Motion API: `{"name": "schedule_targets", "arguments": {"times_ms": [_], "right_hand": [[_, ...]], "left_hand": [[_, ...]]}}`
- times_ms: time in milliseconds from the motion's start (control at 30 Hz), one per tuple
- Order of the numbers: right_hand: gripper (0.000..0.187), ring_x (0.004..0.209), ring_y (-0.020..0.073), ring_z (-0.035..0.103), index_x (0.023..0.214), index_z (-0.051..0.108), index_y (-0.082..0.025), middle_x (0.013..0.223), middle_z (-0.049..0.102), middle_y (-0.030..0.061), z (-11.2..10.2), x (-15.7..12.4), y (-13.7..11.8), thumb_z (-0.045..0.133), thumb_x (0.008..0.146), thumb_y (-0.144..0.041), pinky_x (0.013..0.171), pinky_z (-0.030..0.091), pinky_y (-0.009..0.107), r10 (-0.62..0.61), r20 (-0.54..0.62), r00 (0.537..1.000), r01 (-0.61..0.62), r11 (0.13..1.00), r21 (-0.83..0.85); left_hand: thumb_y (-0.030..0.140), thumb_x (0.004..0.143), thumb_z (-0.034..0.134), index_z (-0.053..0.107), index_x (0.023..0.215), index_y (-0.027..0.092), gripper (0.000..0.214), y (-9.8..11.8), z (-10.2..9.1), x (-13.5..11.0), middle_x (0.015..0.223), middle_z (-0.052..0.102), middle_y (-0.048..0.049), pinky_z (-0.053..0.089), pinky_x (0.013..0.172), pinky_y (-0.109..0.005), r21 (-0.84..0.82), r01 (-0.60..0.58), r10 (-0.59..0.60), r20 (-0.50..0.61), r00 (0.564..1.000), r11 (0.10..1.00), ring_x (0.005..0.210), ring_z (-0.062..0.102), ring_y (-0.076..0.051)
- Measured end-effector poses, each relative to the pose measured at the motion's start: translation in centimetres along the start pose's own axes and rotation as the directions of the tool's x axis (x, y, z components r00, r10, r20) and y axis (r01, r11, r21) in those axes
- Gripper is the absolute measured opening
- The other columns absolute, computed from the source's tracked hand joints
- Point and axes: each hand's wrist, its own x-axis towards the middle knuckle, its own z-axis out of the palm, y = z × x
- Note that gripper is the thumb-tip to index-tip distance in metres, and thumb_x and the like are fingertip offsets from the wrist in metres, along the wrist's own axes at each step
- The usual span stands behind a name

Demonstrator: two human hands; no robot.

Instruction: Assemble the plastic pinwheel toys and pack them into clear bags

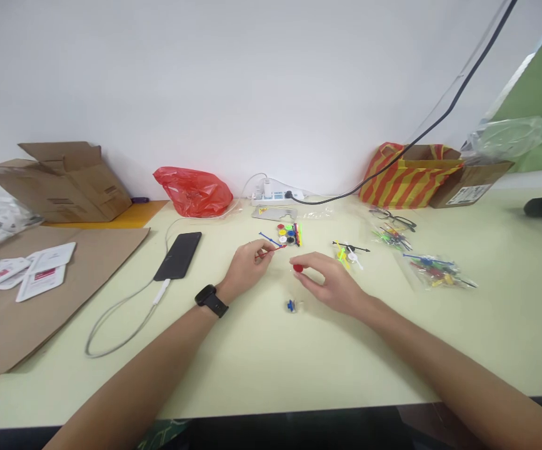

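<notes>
My left hand (247, 267), with a black watch (211, 300) on its wrist, pinches a thin red arrow-shaped stick (275, 249) that points to the right. Between the thumb and fingers of my right hand (329, 281) is a small round red disc (297, 268). Just behind the hands lie several coloured discs (282, 232), a blue stick (268, 238) and a bundle of coloured sticks (299, 234). A small blue piece (291, 305) rests on the table in front of my hands, beside a pale piece.
A black phone (178, 257) on a white cable lies left. Right are loose arrows (349, 251), bagged parts (444, 273) and glasses (395, 219). Along the wall stand a cardboard box (78, 190), a red bag (193, 192), a power strip (277, 192) and a striped bag (404, 181).
</notes>
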Motion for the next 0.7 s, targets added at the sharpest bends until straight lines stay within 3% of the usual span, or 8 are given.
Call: {"name": "schedule_targets", "arguments": {"times_ms": [133,200,267,367,467,533,600,700], "right_hand": [[0.029,0.114,0.0268,0.069,0.125,0.069,-0.021,0.122,0.074,0.0114,-0.7,0.0,1.9,0.055,0.101,-0.022,0.098,0.056,0.043,0.107,0.226,0.968,-0.08,0.989,-0.127],[0.031,0.115,0.0261,0.068,0.129,0.067,-0.021,0.124,0.074,0.0115,-0.7,0.0,2.0,0.056,0.1,-0.022,0.099,0.056,0.042,0.127,0.255,0.959,-0.095,0.986,-0.134],[0.03,0.113,0.0264,0.069,0.127,0.068,-0.021,0.121,0.075,0.0107,-0.7,0.0,1.8,0.06,0.098,-0.026,0.098,0.056,0.042,0.161,0.2,0.966,-0.13,0.979,-0.156],[0.03,0.098,0.0258,0.072,0.121,0.068,-0.023,0.113,0.075,0.0091,-0.7,0.2,1.5,0.066,0.095,-0.038,0.087,0.058,0.041,0.256,0.014,0.966,-0.251,0.955,-0.159],[0.044,0.077,0.0197,0.07,0.131,0.058,-0.024,0.111,0.073,0.0083,-0.9,0.6,1.5,0.066,0.095,-0.047,0.069,0.058,0.035,0.37,-0.11,0.922,-0.369,0.929,0.037],[0.043,0.069,0.0168,0.067,0.127,0.059,-0.022,0.104,0.072,0.0072,-1.1,1.0,1.5,0.065,0.095,-0.049,0.062,0.055,0.031,0.419,-0.049,0.907,-0.399,0.89,0.221],[0.034,0.069,0.016,0.066,0.111,0.066,-0.019,0.093,0.072,0.0062,-1.1,1.3,1.4,0.066,0.093,-0.049,0.06,0.053,0.029,0.419,0.077,0.905,-0.416,0.833,0.365],[0.027,0.07,0.0156,0.064,0.094,0.069,-0.017,0.085,0.072,0.0058,-1.1,1.6,1.2,0.069,0.089,-0.043,0.061,0.05,0.027,0.412,0.169,0.895,-0.441,0.769,0.463]], "left_hand": [[0.028,0.098,0.057,0.072,0.103,0.022,0.017,0.5,0.1,-0.2,0.102,0.077,-0.0029,0.053,0.075,-0.029,-0.02,-0.018,0.018,0.006,1.0,1.0,0.084,0.066,-0.016],[0.028,0.099,0.058,0.072,0.103,0.022,0.016,0.9,0.0,-0.3,0.102,0.076,-0.0031,0.053,0.076,-0.029,-0.023,-0.048,0.048,0.022,0.999,0.999,0.086,0.066,-0.017],[0.028,0.099,0.058,0.072,0.102,0.022,0.015,1.4,-0.1,-0.5,0.103,0.076,-0.0032,0.053,0.077,-0.03,-0.036,-0.092,0.093,0.029,0.995,0.995,0.088,0.066,-0.017],[0.028,0.101,0.058,0.072,0.1,0.023,0.014,2.4,0.1,-0.9,0.103,0.075,-0.0036,0.053,0.079,-0.03,-0.086,-0.15,0.154,0.032,0.988,0.985,0.093,0.067,-0.018],[0.028,0.102,0.058,0.073,0.098,0.024,0.015,3.4,0.6,-1.3,0.101,0.076,-0.0038,0.054,0.086,-0.033,-0.129,-0.191,0.2,0.055,0.978,0.973,0.096,0.068,-0.019],[0.027,0.102,0.058,0.074,0.098,0.025,0.016,3.8,1.0,-1.4,0.1,0.077,-0.0033,0.054,0.091,-0.034,-0.145,-0.215,0.227,0.075,0.971,0.966,0.097,0.068,-0.02],[0.026,0.102,0.058,0.075,0.098,0.026,0.017,4.0,1.3,-1.4,0.1,0.077,-0.0031,0.054,0.093,-0.035,-0.15,-0.218,0.235,0.1,0.967,0.964,0.098,0.068,-0.02],[0.03,0.101,0.059,0.074,0.1,0.025,0.015,4.0,1.5,-1.4,0.1,0.077,-0.0039,0.055,0.089,-0.035,-0.13,-0.175,0.193,0.135,0.972,0.976,0.096,0.068,-0.02]]}}
